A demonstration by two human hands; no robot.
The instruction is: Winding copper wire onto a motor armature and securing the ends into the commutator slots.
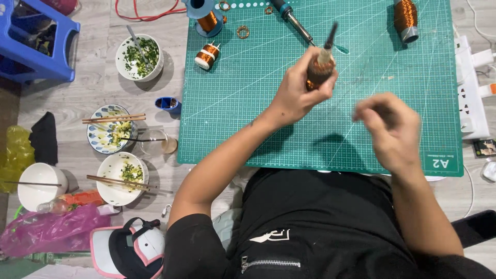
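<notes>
Left hand [297,93] is closed around a copper wire coil [319,72] wound on a rod, held upright above the middle of the green cutting mat [248,113]. The rod's dark tip sticks up and tilts slightly right.

Right hand [392,129] hovers to the right and nearer, motion-blurred, fingers curled in; can't tell if it pinches anything. It isn't touching the coil.

On the mat, far side: soldering iron [294,20] lying diagonal just left of the coil; copper spool [405,18] at far right; small copper spool [206,56] near the left edge; blue reel [204,13] with copper wire at far left; small wire ring [243,32] beside it.

Right of the mat: white power strip [473,98].

Left of the mat, on the floor: bowl of chopped greens [138,57] with a spoon, small blue cup [167,104], patterned bowl [108,129] with chopsticks across it, white bowl [123,178] with chopsticks, plain white bowl [41,186], pink plastic bag [51,230], black-and-pink cap [132,248]. Blue stool [36,44] at far left.
</notes>
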